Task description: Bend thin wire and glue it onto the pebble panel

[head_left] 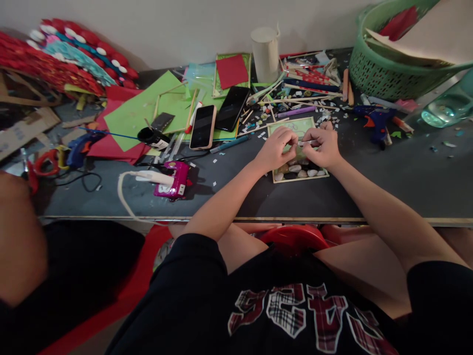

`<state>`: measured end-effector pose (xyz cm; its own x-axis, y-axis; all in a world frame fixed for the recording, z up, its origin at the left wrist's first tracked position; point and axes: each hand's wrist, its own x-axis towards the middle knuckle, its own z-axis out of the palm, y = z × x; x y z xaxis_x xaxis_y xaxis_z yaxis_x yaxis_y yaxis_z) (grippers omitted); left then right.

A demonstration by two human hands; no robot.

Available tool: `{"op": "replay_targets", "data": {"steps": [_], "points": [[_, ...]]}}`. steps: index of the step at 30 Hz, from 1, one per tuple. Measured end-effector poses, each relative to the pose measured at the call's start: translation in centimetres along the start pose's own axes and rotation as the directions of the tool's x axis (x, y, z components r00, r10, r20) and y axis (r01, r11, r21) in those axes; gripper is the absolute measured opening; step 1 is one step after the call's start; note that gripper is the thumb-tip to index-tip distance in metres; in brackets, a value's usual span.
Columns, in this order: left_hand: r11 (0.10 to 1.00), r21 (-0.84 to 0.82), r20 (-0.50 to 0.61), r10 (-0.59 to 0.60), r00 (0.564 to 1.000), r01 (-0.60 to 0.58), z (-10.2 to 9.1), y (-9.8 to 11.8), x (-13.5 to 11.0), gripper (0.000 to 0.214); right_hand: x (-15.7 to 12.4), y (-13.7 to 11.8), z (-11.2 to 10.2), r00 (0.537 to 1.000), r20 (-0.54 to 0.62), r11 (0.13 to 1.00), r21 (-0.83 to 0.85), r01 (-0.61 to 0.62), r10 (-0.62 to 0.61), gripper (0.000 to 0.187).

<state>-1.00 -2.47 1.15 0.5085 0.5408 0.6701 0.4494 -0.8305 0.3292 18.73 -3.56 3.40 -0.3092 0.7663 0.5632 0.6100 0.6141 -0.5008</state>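
Observation:
A small green card framed with wooden sticks lies on the dark table, with a row of pale pebbles along its near edge. Both my hands rest over it. My left hand is closed in a pinch at its middle. My right hand is also closed, fingertips meeting the left hand's. Between them they hold a small thin pale piece that I cannot make out clearly.
Two phones, green and red paper sheets, a white cylinder, a blue glue gun, a green basket, loose sticks and a pink device with a cable crowd the table. Another person's arm shows at left.

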Motion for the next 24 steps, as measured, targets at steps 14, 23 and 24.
{"op": "replay_targets", "data": {"steps": [14,23,24], "points": [[0.964,-0.210,-0.052,-0.181,0.982,0.166,0.5,1.0,0.1,0.049,0.1,-0.1,0.0,0.998,-0.056,0.994,0.109,-0.008,0.015,0.017],[0.914,-0.237,-0.081,-0.356,0.931,0.329,-0.3,-2.8,-0.9,0.056,-0.2,3.2,-0.4,0.969,-0.189,0.975,0.183,-0.124,0.159,0.018],[0.911,-0.249,-0.085,-0.359,0.930,0.329,-0.3,-2.9,-1.0,0.056,-0.2,3.3,-0.4,0.970,-0.189,0.977,0.178,-0.117,0.151,0.017]]}}
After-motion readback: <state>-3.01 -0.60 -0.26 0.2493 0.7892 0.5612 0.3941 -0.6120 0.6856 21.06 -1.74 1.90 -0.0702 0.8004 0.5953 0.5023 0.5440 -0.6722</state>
